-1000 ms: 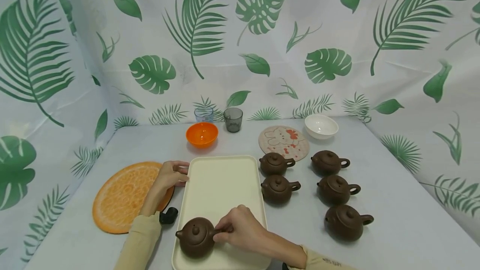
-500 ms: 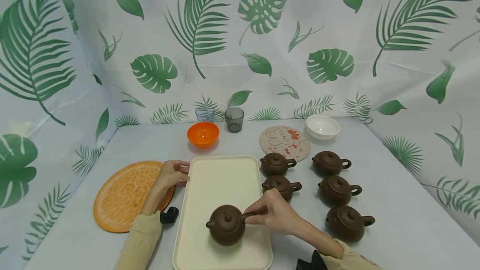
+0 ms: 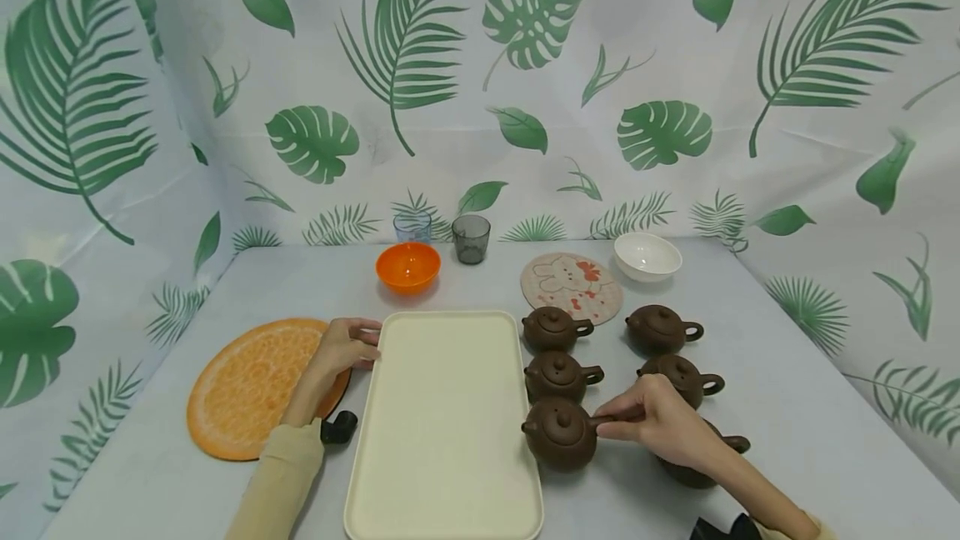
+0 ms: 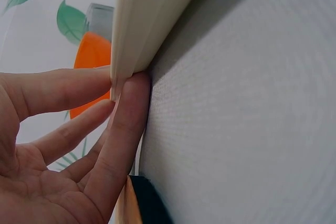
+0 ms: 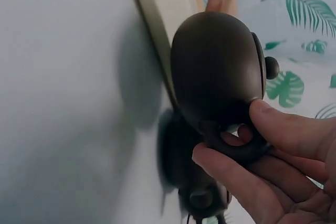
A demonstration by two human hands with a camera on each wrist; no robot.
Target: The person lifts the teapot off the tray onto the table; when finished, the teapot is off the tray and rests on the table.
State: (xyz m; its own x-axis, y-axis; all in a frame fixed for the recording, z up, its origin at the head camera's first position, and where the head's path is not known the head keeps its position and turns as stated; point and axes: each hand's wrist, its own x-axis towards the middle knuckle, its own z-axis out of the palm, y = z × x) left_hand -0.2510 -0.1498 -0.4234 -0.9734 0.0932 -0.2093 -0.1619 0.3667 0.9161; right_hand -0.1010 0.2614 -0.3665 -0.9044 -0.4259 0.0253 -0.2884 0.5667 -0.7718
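The brown teapot sits just right of the cream tray on the worktop, the right hand pinching its handle in a closed grip. The left hand, fingers fairly straight, touches the tray's left edge beside the orange mat.

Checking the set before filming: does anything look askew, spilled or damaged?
Nothing stands out. The six brown teapots sit upright with lids on, the cream tray lies flat, and no spill shows. The right hand holds one teapot by its handle.
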